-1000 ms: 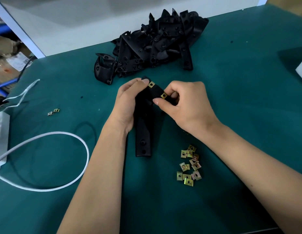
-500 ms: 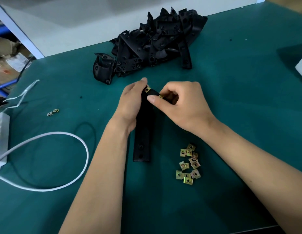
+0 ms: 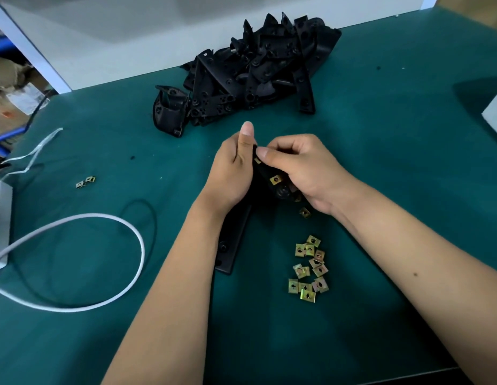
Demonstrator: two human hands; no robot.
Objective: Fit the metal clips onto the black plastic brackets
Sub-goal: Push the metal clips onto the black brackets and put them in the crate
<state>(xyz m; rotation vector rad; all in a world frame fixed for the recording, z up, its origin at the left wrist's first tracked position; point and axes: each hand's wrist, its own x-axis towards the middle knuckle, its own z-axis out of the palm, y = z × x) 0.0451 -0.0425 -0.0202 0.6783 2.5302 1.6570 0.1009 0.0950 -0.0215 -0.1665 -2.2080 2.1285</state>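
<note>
A long black plastic bracket [image 3: 233, 240] lies on the green table, its far end lifted between both hands. My left hand [image 3: 230, 173] grips that end from the left, thumb pointing up. My right hand [image 3: 303, 168] curls round the bracket from the right, its fingertips pinching a metal clip [image 3: 257, 160] against the bracket's top. A second brass clip [image 3: 275, 179] sits fitted on the bracket just below. One loose clip [image 3: 305, 212] lies under my right palm, and a heap of clips [image 3: 309, 268] lies nearer me.
A pile of black brackets [image 3: 250, 76] sits at the back of the table. Two stray clips [image 3: 85, 182] lie at the left. A white cable [image 3: 103, 245] loops across the left side beside a white box [image 3: 0, 226]. A white object [image 3: 495, 115] stands at the right edge.
Both hands have tilted the bracket's far end up and turned it. My right fingers slid to the top clip, and my left thumb now points upward.
</note>
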